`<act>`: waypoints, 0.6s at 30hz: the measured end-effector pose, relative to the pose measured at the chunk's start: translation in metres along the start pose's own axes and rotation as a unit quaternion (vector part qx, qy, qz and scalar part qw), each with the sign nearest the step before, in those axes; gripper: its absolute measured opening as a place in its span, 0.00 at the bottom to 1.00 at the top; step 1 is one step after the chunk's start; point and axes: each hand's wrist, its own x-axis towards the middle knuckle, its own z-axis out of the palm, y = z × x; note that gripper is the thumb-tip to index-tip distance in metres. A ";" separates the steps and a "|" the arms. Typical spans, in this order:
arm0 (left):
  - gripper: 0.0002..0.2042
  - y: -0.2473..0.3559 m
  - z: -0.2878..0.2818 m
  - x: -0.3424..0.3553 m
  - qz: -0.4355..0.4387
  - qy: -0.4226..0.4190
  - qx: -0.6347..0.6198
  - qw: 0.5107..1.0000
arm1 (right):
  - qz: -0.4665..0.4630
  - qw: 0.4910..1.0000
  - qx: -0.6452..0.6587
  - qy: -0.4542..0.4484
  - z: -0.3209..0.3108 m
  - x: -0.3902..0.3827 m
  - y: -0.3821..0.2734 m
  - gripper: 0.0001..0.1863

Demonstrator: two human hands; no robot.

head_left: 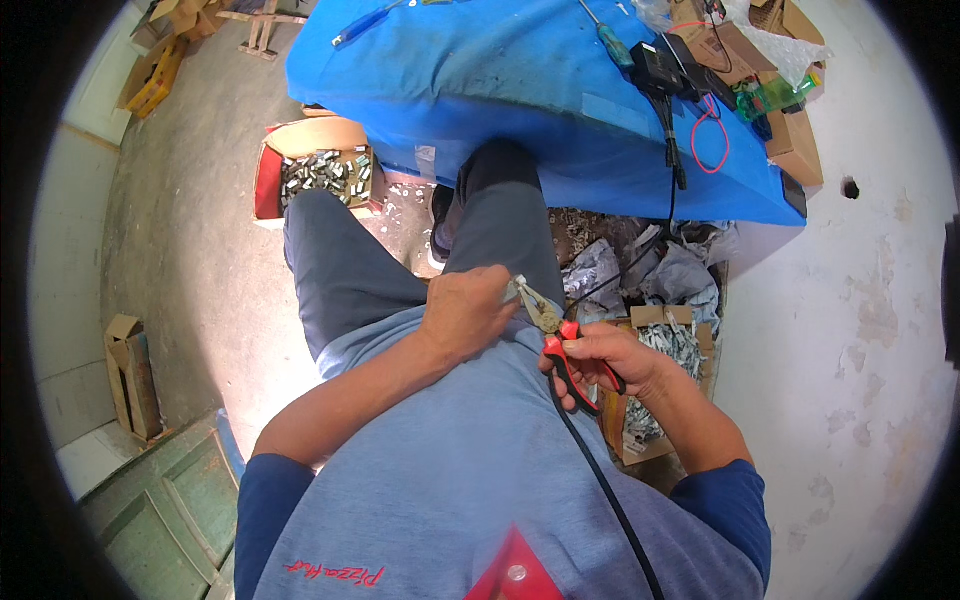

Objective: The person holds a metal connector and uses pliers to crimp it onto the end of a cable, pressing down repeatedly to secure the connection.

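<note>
In my right hand (608,362) is a pair of pliers (545,316) with red and black handles, my fingers wrapped round the grips. The jaws point up and to the left, at a small pale piece (514,288) that sticks out of my closed left hand (468,308). The jaw tips meet or nearly meet this piece; whether they grip it I cannot tell. Most of the piece is hidden in my fingers, so its kind does not show. Both hands are over my lap.
A blue-covered table (480,75) stands ahead, with screwdrivers, a black adapter (657,70) and cables. By my left knee is a box of small metal parts (325,175). Beside my right forearm stands a carton of metal strips (672,350). A black cable (610,480) crosses my shirt.
</note>
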 end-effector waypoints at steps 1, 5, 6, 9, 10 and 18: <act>0.14 0.000 0.000 0.000 0.001 -0.003 0.002 1.000 | 0.002 1.000 -0.018 0.009 0.002 -0.001 -0.002 0.19; 0.14 0.001 -0.001 -0.001 -0.001 -0.016 0.013 1.000 | 0.002 0.992 -0.113 0.047 0.009 -0.003 -0.010 0.18; 0.14 0.001 0.000 -0.001 -0.001 -0.019 0.016 1.000 | 0.000 0.988 -0.142 0.058 0.010 -0.003 -0.012 0.18; 0.14 0.002 0.000 -0.001 0.001 -0.028 0.011 1.000 | 0.018 0.957 -0.273 0.101 0.009 -0.004 -0.017 0.19; 0.14 0.001 0.000 -0.001 -0.004 -0.033 0.016 0.999 | -0.008 0.923 -0.362 0.130 0.007 -0.002 -0.017 0.18; 0.13 -0.003 0.002 -0.001 -0.078 -0.062 0.024 0.995 | -0.188 0.504 -0.785 0.308 -0.007 0.024 0.002 0.16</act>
